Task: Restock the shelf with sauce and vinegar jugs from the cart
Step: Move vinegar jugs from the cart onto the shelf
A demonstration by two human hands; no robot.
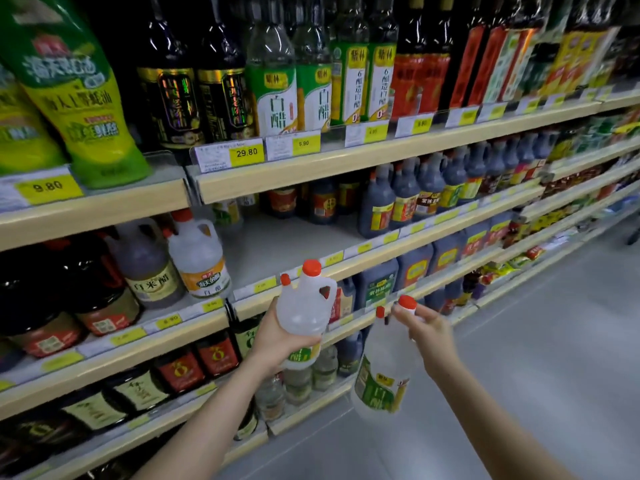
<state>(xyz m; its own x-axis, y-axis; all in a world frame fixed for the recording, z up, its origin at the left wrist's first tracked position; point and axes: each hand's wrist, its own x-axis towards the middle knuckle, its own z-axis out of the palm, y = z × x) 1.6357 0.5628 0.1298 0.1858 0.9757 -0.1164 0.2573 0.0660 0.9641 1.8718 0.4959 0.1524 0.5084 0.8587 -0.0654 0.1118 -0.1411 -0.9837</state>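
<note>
- Setting: a supermarket aisle with a grey floor; long wood-edged shelving (346,161) runs from left to far right, loaded with dark sauce bottles and clear vinegar bottles.
- Target zone: a bare grey stretch of the middle shelf (277,244) lies between a clear white-vinegar jug with an orange label (198,254) and a row of dark soy-sauce jugs (408,199).
- Left hand (277,336): fingers curl round the lower body of a clear plastic vinegar jug with red caps and a moulded handle (306,303). The jug stands upright, long axis vertical, just in front of and below the bare stretch.
- Right hand (427,329): fingers grip the neck of a second clear vinegar jug with a green label (381,375). This jug hangs below the hand, base tilted towards the camera, lower and further from the shelf.
- Judgement: the left-hand jug is nearer the gap; it needs lifting up and forward. The cart is not in view.
</note>
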